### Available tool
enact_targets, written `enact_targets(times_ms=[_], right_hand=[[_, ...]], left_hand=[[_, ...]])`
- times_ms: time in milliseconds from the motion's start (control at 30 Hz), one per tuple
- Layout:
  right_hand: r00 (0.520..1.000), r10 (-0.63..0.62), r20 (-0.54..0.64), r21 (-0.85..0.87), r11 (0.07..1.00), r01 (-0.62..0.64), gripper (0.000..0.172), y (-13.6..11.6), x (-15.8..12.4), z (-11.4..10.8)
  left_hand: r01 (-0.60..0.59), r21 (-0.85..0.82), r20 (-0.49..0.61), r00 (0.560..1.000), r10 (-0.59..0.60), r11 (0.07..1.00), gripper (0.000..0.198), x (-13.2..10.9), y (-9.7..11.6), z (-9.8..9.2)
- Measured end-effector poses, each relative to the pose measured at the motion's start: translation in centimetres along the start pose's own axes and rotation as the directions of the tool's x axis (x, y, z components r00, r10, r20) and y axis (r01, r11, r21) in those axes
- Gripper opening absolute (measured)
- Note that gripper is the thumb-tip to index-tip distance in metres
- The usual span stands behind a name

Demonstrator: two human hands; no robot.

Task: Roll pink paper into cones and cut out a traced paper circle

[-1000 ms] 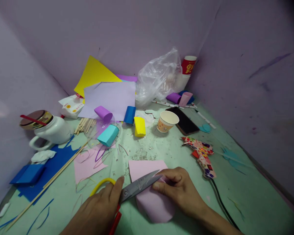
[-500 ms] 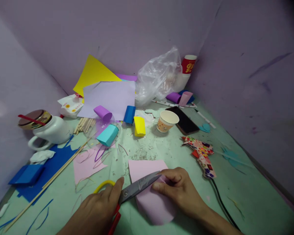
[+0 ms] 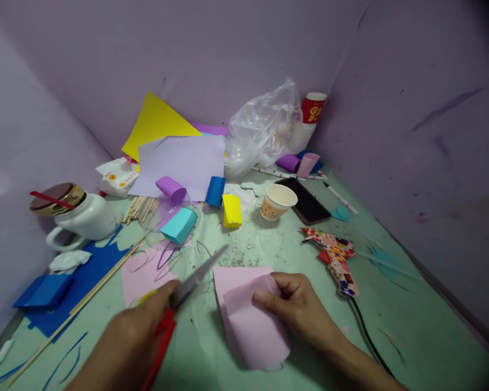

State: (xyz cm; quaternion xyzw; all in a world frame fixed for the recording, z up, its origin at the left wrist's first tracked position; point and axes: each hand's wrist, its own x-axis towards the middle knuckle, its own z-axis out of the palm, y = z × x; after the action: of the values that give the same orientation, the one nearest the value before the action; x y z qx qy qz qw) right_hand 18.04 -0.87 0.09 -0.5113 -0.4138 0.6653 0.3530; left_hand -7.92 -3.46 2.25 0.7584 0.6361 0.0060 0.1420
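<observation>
While the left hand (image 3: 132,328) curled around the red and yellow handles of the scissors (image 3: 199,278), the right hand (image 3: 301,307) pinched the pink paper (image 3: 255,328) near its upper right edge. That right thumb lay flat on the front face and the fingers bent behind it — a grip that probably steadied the sheet while leaving most of its left side uncovered. The left fingers were bent in toward the handles, though blur and the angle made it impossible to tell which sat inside the loops. The scissors stood apart from the paper, just to its left, their blurred blades pointing forward and to the right, perhaps so that the tips stayed away from both hands. Directly before the person, the pink paper was doubled, a front layer overlapping a wider back one, its lower end bowed. Beyond it, the yellow paper loop (image 3: 232,211) and the paper cup (image 3: 277,203) stood on the green tabletop (image 3: 375,347); the hot glue gun (image 3: 332,252) lay to the right, seemingly placed within easy reach of that hand.
</observation>
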Motion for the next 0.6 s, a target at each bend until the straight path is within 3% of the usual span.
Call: enact_targets(times_ms=[167, 300, 367, 433, 500, 567, 600], right_hand=[[0.997, 0.045, 0.063, 0.2, 0.978, -0.057, 0.038, 0.4, 0.2, -0.4], [0.985, 0.095, 0.142, 0.33, 0.934, -0.138, 0.036, 0.4, 0.4, -0.3], [0.979, 0.131, 0.156, 0.399, 0.898, -0.183, 0.036, 0.2, 0.5, -0.1], [0.978, 0.15, 0.144, 0.463, 0.863, -0.2, 0.033, 0.0, 0.6, 0.2], [0.982, 0.146, 0.121, 0.52, 0.833, -0.189, 0.029, -0.3, 0.6, 0.5], [0.986, 0.126, 0.108, 0.574, 0.802, -0.165, 0.025, -0.5, 0.6, 0.9], [0.988, 0.115, 0.106, 0.595, 0.789, -0.156, 0.025, -0.5, 0.5, 1.1]], left_hand=[[0.175, 0.13, 0.029, 0.983, -0.181, 0.976, 0.042, -0.2, -4.7, -0.5], [0.164, 0.149, -0.036, 0.986, -0.161, 0.975, 0.043, -0.6, -8.5, 0.1], [0.097, 0.171, -0.118, 0.99, -0.078, 0.98, 0.046, -0.8, -8.8, 0.3], [-0.004, 0.175, -0.253, 0.966, 0.049, 0.985, 0.053, -1.0, -6.8, 0.6], [-0.107, 0.148, -0.396, 0.904, 0.158, 0.983, 0.065, -1.1, -2.8, 1.2], [-0.306, 0.056, -0.345, 0.887, 0.305, 0.951, 0.071, -0.8, 1.8, 2.1], [-0.316, -0.013, -0.353, 0.889, 0.292, 0.949, 0.069, -0.5, 3.8, 2.6]])
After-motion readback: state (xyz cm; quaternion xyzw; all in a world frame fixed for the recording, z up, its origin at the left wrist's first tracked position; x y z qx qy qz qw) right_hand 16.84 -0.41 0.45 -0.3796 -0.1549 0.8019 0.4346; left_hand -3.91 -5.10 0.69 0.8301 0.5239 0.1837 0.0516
